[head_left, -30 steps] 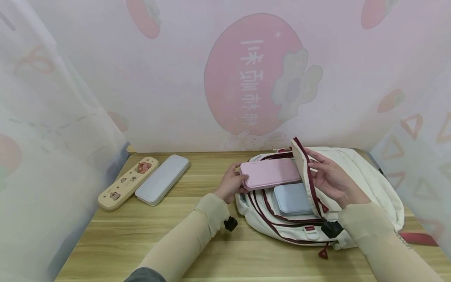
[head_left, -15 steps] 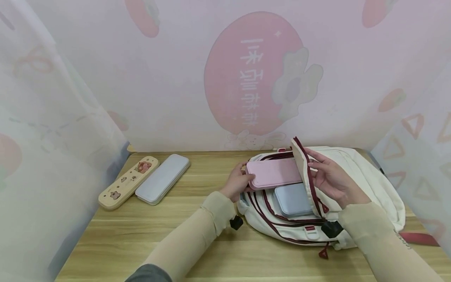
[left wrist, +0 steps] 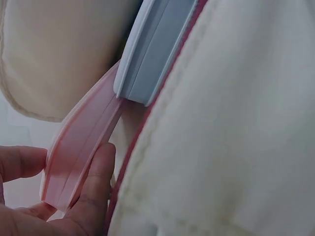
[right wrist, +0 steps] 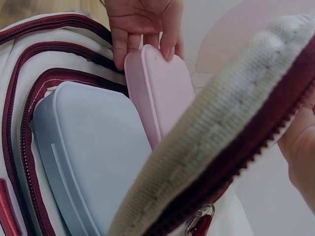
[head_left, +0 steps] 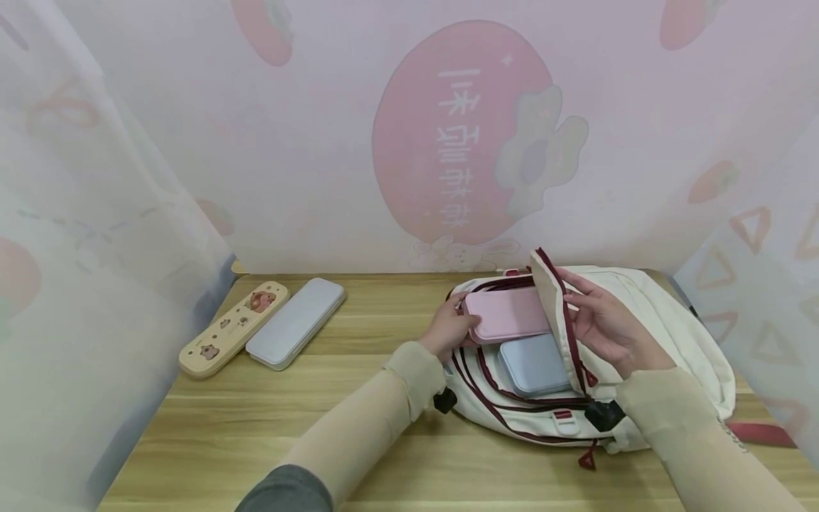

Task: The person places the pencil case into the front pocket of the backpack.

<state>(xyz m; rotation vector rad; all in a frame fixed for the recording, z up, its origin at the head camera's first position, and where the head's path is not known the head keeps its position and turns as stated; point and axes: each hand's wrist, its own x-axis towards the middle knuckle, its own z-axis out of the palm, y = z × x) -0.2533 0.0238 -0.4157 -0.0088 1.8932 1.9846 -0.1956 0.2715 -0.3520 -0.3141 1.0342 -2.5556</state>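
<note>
My left hand (head_left: 452, 329) pinches the near-left end of a pink pencil case (head_left: 508, 315), thumb on top and fingers beneath. The case's right end is hidden under the raised flap (head_left: 555, 313) of a white backpack (head_left: 665, 327) with dark red zippers. With my right hand (head_left: 604, 323) I hold that flap up by its zippered edge. A light blue pencil case (head_left: 536, 364) sits in the pocket beside the pink one, its far end also under the flap. In the left wrist view, thumb and fingers grip the rounded end of the pink case (left wrist: 74, 157).
On the table's left lie a cream pencil case (head_left: 234, 331) with cartoon animals and a pale grey-white case (head_left: 296, 323), side by side. A red strap (head_left: 761, 434) sticks out at the backpack's right. Printed curtains (head_left: 307, 142) stand behind and at both sides of the wooden table (head_left: 256, 441).
My left hand has moved right, sliding the pink pencil case farther under the flap, so less of it shows. My right hand keeps the flap raised in nearly the same place.
</note>
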